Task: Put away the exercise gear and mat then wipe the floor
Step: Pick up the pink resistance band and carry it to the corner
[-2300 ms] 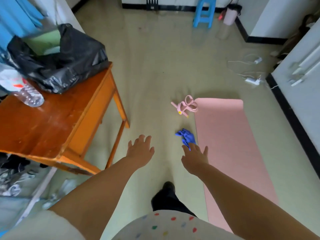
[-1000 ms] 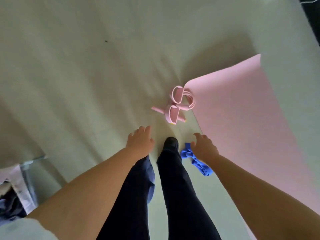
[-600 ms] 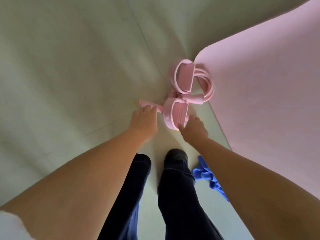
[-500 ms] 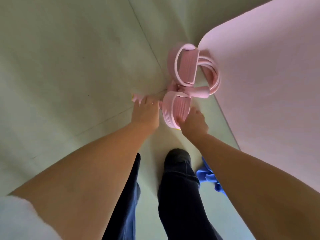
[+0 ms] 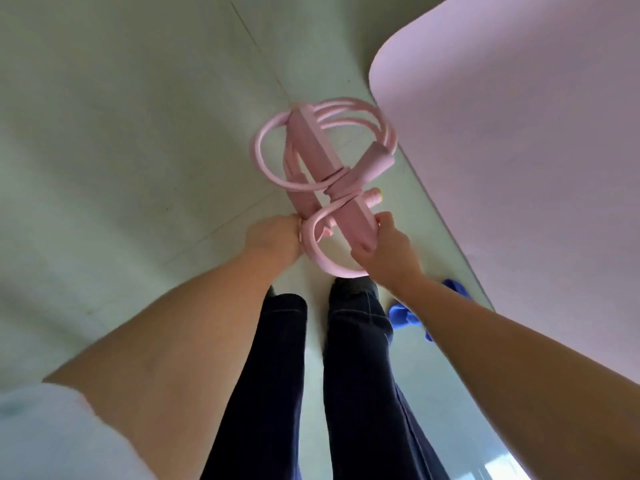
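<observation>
A pink pedal resistance band (image 5: pixel 322 168), with rubber tubes, foot pedals and foam handles, hangs in the middle of the view above the pale green floor. My left hand (image 5: pixel 273 237) grips its near left end, fingers curled round the handle. My right hand (image 5: pixel 381 249) grips the lower pedal and tube loop on the right. The pink exercise mat (image 5: pixel 519 140) lies flat on the floor at the right, one rounded corner close to the band.
A crumpled blue cloth (image 5: pixel 405 315) lies on the floor beside my right foot, partly hidden by my right forearm. My legs in dark trousers stand below the hands. Pale green floor (image 5: pixel 121 133) stretches to the left.
I bent down from standing, and both hands reached the pink band. They closed on it and raised it off the floor; its loops now hang spread out.
</observation>
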The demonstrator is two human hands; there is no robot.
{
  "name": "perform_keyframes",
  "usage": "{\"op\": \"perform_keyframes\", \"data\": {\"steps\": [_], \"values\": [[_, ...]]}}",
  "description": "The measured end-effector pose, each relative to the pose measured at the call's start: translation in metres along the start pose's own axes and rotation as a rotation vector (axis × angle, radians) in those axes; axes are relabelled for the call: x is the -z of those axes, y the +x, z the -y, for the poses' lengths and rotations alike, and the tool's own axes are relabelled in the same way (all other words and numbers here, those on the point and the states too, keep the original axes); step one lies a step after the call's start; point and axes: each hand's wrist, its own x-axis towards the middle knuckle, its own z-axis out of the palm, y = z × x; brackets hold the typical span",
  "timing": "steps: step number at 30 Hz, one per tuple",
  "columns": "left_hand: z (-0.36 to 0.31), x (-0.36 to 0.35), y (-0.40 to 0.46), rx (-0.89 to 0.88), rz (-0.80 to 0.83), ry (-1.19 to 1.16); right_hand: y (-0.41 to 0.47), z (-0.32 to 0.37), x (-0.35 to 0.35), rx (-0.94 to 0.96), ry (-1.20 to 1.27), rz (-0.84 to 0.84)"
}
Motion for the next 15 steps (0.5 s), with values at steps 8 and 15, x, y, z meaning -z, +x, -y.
{"op": "perform_keyframes", "data": {"steps": [8,15], "values": [[-0.020,0.091,-0.155,0.010,0.012,0.055,-0.144,0.059,0.067,-0.078,0.181,0.014],[-0.019,0.208,-0.295,-0.171,-0.113,0.223,-0.260,0.086,0.200,0.004,0.135,-0.056]]}}
